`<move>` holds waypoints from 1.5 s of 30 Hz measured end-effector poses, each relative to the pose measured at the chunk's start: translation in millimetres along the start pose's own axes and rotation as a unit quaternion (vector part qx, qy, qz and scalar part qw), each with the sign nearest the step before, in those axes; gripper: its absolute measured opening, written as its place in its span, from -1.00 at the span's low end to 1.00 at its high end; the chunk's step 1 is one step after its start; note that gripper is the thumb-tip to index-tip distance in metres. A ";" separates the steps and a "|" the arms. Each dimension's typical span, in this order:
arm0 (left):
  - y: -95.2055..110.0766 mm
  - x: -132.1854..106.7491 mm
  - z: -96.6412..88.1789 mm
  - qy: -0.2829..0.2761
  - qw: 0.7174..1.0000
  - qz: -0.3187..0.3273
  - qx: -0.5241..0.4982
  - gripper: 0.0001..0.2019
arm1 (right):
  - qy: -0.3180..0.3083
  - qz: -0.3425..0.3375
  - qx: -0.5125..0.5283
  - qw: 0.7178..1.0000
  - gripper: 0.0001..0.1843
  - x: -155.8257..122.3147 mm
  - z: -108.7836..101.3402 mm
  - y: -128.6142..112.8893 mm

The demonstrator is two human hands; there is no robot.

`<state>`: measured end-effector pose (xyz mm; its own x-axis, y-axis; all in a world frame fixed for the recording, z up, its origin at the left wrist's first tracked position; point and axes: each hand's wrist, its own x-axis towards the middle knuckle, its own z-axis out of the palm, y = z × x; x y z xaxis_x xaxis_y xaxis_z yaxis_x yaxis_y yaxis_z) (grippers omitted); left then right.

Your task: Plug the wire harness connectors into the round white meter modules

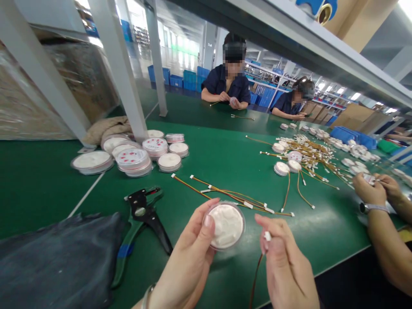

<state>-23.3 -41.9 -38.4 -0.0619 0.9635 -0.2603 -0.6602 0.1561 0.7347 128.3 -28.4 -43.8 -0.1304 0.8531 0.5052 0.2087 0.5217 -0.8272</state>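
- Small round white plastic disc module with clear rim (226, 226): looks light and rigid, smooth edge likely slippery; best held by the rim.
- Left hand (189, 253) pinches that rim, thumb on the face.
- Right hand (283, 262), just right of disc, closed on thin brown wire's white connector (267, 236); wire limp, grip the plug.
- Green-handled wire stripper (141, 223) lies left of disc; loose wire harnesses (231, 195) just beyond it.

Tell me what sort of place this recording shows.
Most likely a factory assembly line: a long green workbench, piles of wire leads, stacked round white discs, and co-workers seated at the same bench.
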 end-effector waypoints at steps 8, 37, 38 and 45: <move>-2.8 -6.4 -4.1 -0.098 0.988 0.060 0.101 -0.58 | 0.060 -0.156 -0.110 0.980 -0.84 3.9 17.3 -12.5; 2.0 -15.7 1.9 -0.086 0.974 0.131 0.162 -0.63 | 0.028 -0.087 -0.068 0.993 -0.82 3.6 8.2 -15.8; 1.4 -15.8 2.2 -0.079 0.976 0.128 0.157 -0.63 | 0.028 -0.090 -0.071 0.993 -0.82 3.4 7.9 -15.9; -0.2 -16.5 5.1 -0.088 0.981 0.112 0.135 -0.62 | 0.047 -0.129 -0.090 0.986 -0.91 5.6 10.4 -19.2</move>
<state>-18.4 -56.7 -31.1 -0.0368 0.9991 0.0210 -0.4213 -0.0346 0.9062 113.5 -33.7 -27.6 -0.1136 0.6833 0.7213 0.3506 0.7068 -0.6144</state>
